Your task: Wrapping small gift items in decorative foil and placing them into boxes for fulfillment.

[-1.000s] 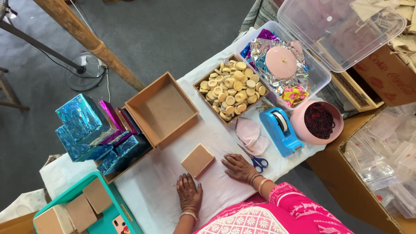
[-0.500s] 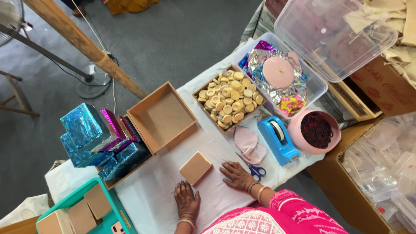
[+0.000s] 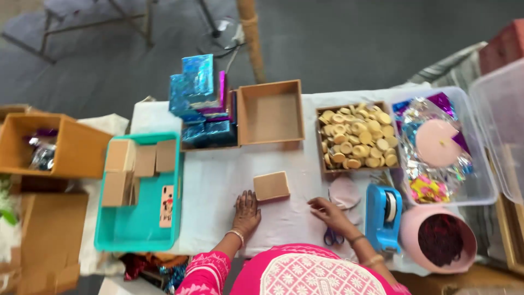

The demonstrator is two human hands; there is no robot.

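down on the white-covered surface (image 3: 218, 180), the left hand (image 3: 246, 212) lies flat, its grip spread and holding nothing, fingertips just touching the near edge of a small tan rectangular cardboard box (image 3: 271, 186). the right hand (image 3: 329, 214) rests to the right of that box, fingers loosely spread and empty, beside pale pink round paper pieces (image 3: 344, 191) and above blue-handled scissors (image 3: 332, 236). a blue tape dispenser (image 3: 383, 215) stands just right of it.

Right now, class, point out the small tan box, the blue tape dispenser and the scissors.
small tan box (image 3: 271, 186), head view, middle of its top.
blue tape dispenser (image 3: 382, 216), head view, its blue body.
scissors (image 3: 331, 237), head view, blue handle loops.
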